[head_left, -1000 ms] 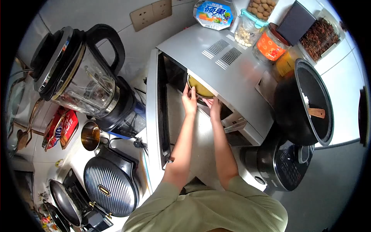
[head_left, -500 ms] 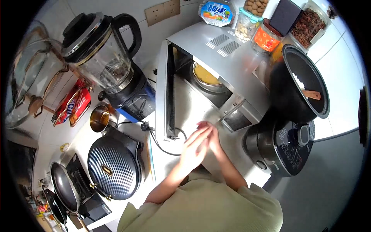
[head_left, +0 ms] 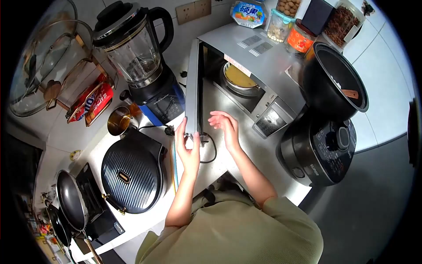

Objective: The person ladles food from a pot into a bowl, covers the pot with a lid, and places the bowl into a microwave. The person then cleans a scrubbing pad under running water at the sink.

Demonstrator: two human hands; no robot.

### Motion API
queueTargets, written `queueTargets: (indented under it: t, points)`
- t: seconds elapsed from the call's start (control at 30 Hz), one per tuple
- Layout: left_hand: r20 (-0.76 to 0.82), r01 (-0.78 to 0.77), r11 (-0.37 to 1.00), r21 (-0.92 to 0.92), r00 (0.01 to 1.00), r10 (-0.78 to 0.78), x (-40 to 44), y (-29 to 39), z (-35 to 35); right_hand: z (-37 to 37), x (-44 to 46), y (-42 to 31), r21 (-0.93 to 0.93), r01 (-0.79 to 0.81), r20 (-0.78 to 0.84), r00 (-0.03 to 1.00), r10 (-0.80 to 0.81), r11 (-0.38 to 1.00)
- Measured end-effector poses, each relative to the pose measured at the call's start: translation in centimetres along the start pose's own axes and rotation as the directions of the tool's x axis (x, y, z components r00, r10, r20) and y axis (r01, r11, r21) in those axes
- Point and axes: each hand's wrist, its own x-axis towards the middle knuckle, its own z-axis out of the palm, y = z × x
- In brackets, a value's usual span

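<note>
A silver microwave (head_left: 228, 39) stands with its door (head_left: 192, 88) swung out to the left. Inside it, a bowl of yellow liquid (head_left: 239, 77) sits on the turntable. My left hand (head_left: 188, 147) is at the free edge of the door, thumb and fingers apart, with the palm side against or close to that edge. To the right of the door, my right hand (head_left: 226, 127) hangs over the counter with its fingers spread and nothing in it.
A blender (head_left: 140, 61) and a black ridged electric griddle (head_left: 132, 176) stand left. On the right are a rice cooker (head_left: 314, 154) and a black pot (head_left: 338, 79). Jars (head_left: 300, 39) stand atop the microwave. A black cable lies below the door.
Both hands have left the bowl, which now rests inside the microwave. They came together over the counter, then parted, the left one moving to the door's edge. The view has shifted.
</note>
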Motion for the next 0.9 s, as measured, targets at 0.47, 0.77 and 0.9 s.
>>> queueTargets:
  t: [0.47, 0.77, 0.9]
  points:
    - [0.173, -0.371, 0.890, 0.265, 0.926, 0.334, -0.1, -0.8, 3.9, -6.9, 6.4, 2.6, 0.047, -0.231, -0.130, 0.963, 0.235, 0.972]
    - [0.195, -0.396, 0.875, 0.279, 0.915, 0.352, 0.3, -1.8, 4.2, -7.4, 16.2, 8.2, 0.583, -0.209, -0.101, 0.940, 0.325, 0.785]
    - [0.165, -0.467, 0.853, 0.234, 0.884, 0.438, 0.7, -2.5, 4.3, -7.4, 16.4, 7.6, 0.606, -0.196, -0.138, 0.929, 0.344, 0.771]
